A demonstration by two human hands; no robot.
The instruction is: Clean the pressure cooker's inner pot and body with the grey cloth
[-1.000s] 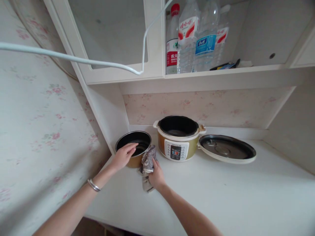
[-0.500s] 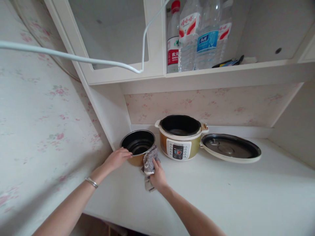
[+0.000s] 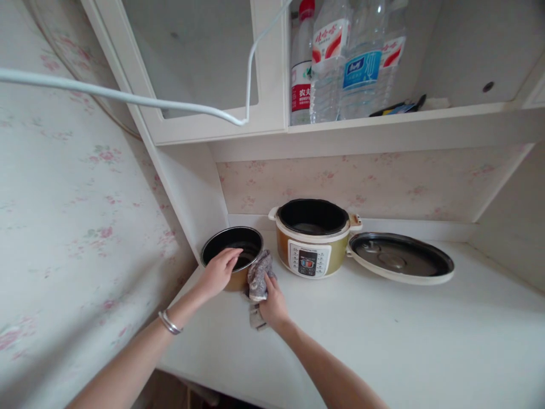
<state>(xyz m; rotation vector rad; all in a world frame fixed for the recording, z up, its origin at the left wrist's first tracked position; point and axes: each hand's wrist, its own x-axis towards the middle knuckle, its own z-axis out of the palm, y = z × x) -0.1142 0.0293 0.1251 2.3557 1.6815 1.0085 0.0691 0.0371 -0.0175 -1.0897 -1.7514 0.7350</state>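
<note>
A dark-lined inner pot [image 3: 251,240] with a golden outside stands upright on the counter, left of the multicooker. My left hand [image 3: 217,272] is at its near rim, fingers bent over the edge and closed on it; the thumb's grip is partly hidden. Against the pot's right outer side, my right hand [image 3: 273,304] presses a grey patterned cloth [image 3: 259,277], which is bunched in its fingers with a loose end hanging below. The multicooker [image 3: 347,253], cream and gold with a front control panel, sits open just to the right of the cloth.
A detached-looking lid [image 3: 400,261] lies inside-up at the cooker's right. Several plastic bottles [image 3: 326,68] stand on the shelf [image 3: 409,117] above. A white cable [image 3: 170,104] crosses in front of the cabinet door [image 3: 221,126]. The white counter [image 3: 383,346] ends at a near edge.
My left hand has moved right along the rim, from the pot's left side to its front. The pot has shifted slightly left. My right hand and the cloth stay nearly in place.
</note>
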